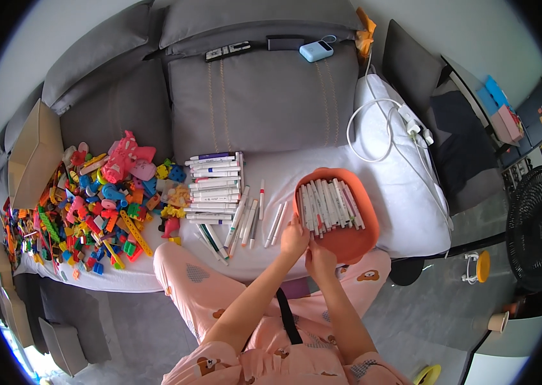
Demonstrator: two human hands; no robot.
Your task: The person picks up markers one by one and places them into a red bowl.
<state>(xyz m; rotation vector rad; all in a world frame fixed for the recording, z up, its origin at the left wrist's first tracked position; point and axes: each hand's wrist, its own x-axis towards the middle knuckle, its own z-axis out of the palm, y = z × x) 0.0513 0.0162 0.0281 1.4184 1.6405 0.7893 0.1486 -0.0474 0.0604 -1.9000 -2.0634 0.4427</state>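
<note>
An orange plastic bin (368, 221) stands on the white-covered sofa seat in front of me, with a row of white markers (329, 204) lying in it. My left hand (295, 237) is closed at the bin's near left rim. Close beside it, my right hand (320, 258) is closed against the bin's near corner; its fingertips are hidden, so what it grips cannot be made out. Left of the bin lie a few loose markers (275, 224). Farther left is a stacked pile of markers (214, 186), with several more fanned out at its near side.
A heap of colourful toy blocks (91, 215) covers the left of the seat, beside an open cardboard box (33, 154). A white cable with a power strip (412, 122) lies at the right. A remote (227, 51) and a blue power bank (316, 51) rest on the grey cushion; a black fan (534, 224) stands far right.
</note>
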